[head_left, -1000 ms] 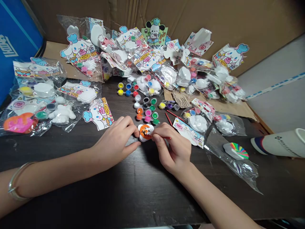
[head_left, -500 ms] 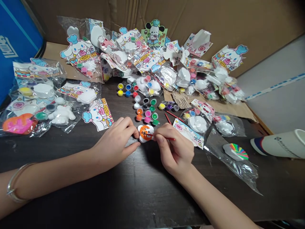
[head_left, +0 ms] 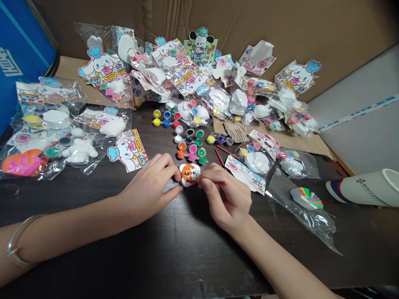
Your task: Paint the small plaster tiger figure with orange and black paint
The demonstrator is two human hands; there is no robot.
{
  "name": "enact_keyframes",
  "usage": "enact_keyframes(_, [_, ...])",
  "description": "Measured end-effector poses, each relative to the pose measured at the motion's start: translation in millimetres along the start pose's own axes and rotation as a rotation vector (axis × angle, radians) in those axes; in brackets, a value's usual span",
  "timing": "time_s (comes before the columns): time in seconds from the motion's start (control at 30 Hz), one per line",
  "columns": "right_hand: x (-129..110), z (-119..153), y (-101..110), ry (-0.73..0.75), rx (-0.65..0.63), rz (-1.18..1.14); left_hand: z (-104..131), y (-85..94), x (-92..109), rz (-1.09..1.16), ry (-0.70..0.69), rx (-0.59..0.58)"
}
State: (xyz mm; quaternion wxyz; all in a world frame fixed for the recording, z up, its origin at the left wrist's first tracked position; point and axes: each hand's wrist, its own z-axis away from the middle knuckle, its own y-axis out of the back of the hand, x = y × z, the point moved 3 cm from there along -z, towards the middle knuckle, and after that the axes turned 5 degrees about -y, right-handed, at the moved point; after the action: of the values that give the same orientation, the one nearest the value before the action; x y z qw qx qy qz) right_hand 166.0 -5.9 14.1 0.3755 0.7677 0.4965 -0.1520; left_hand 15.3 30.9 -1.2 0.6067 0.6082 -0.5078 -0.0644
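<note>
A small white figure [head_left: 190, 174] with an orange face and black marks lies on the dark table. My left hand [head_left: 157, 178] grips its left edge with bent fingers. Pinched in my right hand [head_left: 226, 193] is a thin red paintbrush [head_left: 218, 182], its tip at the lower right part of the face. Just behind the figure stand small open paint pots, among them an orange pot [head_left: 181, 154], a pink pot [head_left: 191, 157] and a green pot [head_left: 202, 159].
Bagged white figures [head_left: 218, 99] and printed cards are heaped along the cardboard at the back. More bags [head_left: 56, 120] lie at left. Spare red brushes [head_left: 220, 158] rest behind my right hand. At right are a rainbow-painted piece [head_left: 307, 198] on plastic and a paper cup [head_left: 364, 189].
The brush tip has shifted from the middle of the orange face to its lower right, uncovering more black marks. My left hand still holds the figure.
</note>
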Motion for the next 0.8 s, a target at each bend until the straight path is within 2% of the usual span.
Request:
enact_keyframes(0.4, [0.0,-0.6,-0.7,-0.016,-0.002,-0.056,0.7,1.4,0.4,-0.017,0.006,0.004])
enact_keyframes(0.47, [0.2,-1.4,2.2,-0.049,0.046,-0.081,1.7,1.9,1.1,-0.037,0.02,0.012])
enact_keyframes(0.63, [15.4,-7.8,10.7,-0.236,0.268,-0.008,3.6,1.7,1.0,-0.038,0.022,0.043])
enact_keyframes(0.8, [39.8,-27.2,3.8,-0.275,0.296,0.027,4.1,3.0,1.0,-0.023,0.029,0.056])
